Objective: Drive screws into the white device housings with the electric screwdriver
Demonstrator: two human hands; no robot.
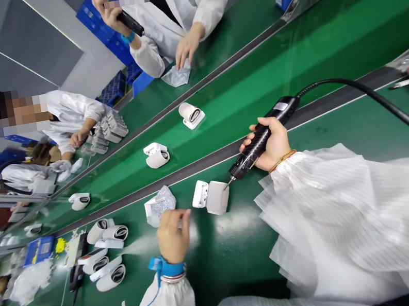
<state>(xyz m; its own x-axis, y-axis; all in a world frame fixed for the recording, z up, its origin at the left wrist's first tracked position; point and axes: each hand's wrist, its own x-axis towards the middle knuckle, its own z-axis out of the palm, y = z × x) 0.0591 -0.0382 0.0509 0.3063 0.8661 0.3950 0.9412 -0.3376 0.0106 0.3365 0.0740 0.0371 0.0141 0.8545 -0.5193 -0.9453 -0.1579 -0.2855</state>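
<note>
My right hand [271, 144] is wrapped round a black electric screwdriver [254, 147], its bit slanting down to the left. The tip is at the edge of a light grey cuff [218, 198]; whether they touch I cannot tell. The cuff is joined to a small white case [200, 194] lying on the green bench, so together they look like a wrist blood pressure monitor. My left hand [174, 236], with a blue wrist strap [169, 267], is at a clear bag of small metal parts [161, 205]. Its fingers are curled in a pinch, and anything between them is too small to make out.
Several white units with rolled cuffs [110, 278] stand at the left, beside another black screwdriver [76, 271]. More units, such as one [192, 115], sit on the green conveyor belt [240, 84]. Co-workers in white coats sit opposite. The screwdriver's black cable [379, 97] arches rightward.
</note>
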